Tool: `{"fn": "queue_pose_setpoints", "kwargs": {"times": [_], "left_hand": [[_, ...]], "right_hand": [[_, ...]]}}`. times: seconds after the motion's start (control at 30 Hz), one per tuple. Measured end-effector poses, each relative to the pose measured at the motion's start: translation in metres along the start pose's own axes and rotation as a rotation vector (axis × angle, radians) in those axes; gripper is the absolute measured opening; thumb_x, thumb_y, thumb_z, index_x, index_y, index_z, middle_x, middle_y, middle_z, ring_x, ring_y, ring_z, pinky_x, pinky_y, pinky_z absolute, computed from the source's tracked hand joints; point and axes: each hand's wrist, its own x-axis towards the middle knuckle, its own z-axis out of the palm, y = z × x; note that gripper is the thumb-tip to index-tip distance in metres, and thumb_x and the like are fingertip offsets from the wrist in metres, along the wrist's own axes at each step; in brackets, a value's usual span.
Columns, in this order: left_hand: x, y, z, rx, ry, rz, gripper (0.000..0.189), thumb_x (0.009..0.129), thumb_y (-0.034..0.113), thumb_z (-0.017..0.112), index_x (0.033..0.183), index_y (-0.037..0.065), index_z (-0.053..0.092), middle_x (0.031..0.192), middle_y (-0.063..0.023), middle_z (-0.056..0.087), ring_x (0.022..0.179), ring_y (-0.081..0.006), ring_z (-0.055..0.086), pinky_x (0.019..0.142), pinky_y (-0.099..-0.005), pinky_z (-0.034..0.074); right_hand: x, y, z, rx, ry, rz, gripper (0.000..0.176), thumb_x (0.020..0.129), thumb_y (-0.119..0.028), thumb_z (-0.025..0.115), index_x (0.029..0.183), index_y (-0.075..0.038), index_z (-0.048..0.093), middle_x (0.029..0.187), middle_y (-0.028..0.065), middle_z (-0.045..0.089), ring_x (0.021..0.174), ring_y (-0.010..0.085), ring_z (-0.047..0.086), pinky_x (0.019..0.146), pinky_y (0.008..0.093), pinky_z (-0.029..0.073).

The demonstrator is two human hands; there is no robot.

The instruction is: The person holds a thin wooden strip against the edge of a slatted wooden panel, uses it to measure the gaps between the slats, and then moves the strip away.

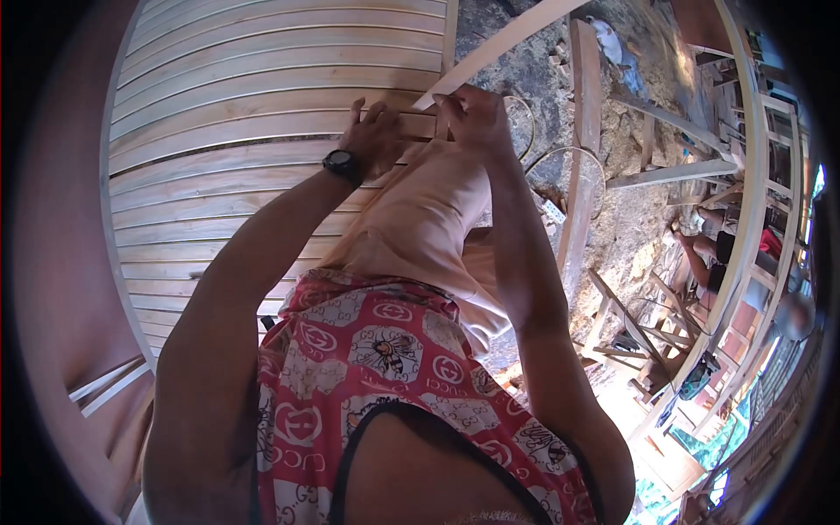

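While the head camera looks down, landmark: slatted wooden panel (262, 79), under the bent knee (420, 210).
Left hand (376, 136): on the panel's right edge, fingers curled; grip cannot be told; wristwatch (341, 164) worn.
Right hand (472, 118): just beside, closed around the wooden batten (507, 39).
Batten: slants up off the panel's right edge.
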Motion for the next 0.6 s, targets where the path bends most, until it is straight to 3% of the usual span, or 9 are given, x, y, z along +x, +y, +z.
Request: {"fn": "queue_pose_setpoints", "kwargs": {"times": [0.07, 0.17, 0.27, 0.6], "left_hand": [[-0.003, 0.000, 0.001, -0.076, 0.100, 0.009, 0.050, 0.093, 0.047, 0.066, 0.129, 0.012, 0.066, 0.134, -0.0093, 0.056, 0.138, -0.0316, 0.044, 0.122, -0.0644, 0.020], [-0.003, -0.003, -0.007, -0.086, 0.036, -0.020, 0.062, 0.088, 0.056, 0.070, 0.134, 0.013, 0.064, 0.134, -0.0091, 0.056, 0.139, -0.0305, 0.044, 0.121, -0.0638, 0.022], [-0.004, -0.006, -0.011, -0.112, -0.021, -0.015, 0.063, 0.083, 0.052, 0.079, 0.132, 0.016, 0.063, 0.137, -0.0088, 0.054, 0.140, -0.0328, 0.044, 0.119, -0.0650, 0.024], [-0.006, -0.007, -0.007, -0.096, 0.000, 0.003, 0.058, 0.085, 0.043, 0.080, 0.135, 0.018, 0.064, 0.138, -0.0061, 0.054, 0.140, -0.0273, 0.043, 0.121, -0.0608, 0.025]], "right_hand": [[-0.004, -0.002, -0.003, -0.035, -0.025, 0.018, 0.018, 0.095, -0.017, 0.075, 0.107, -0.003, 0.078, 0.094, 0.0193, 0.077, 0.086, 0.0316, 0.078, 0.074, 0.0385, 0.058], [-0.015, 0.008, 0.000, -0.118, -0.088, 0.003, 0.021, 0.095, -0.019, 0.076, 0.108, -0.003, 0.078, 0.094, 0.0195, 0.077, 0.087, 0.0325, 0.078, 0.075, 0.0380, 0.059], [-0.027, 0.011, 0.009, -0.156, -0.128, 0.012, 0.022, 0.094, -0.022, 0.077, 0.107, -0.005, 0.079, 0.092, 0.0194, 0.076, 0.085, 0.0331, 0.077, 0.074, 0.0382, 0.058], [-0.044, 0.033, 0.028, -0.174, -0.068, 0.029, 0.021, 0.093, -0.024, 0.076, 0.106, -0.008, 0.080, 0.088, 0.0175, 0.076, 0.081, 0.0325, 0.076, 0.071, 0.0402, 0.058]]}}
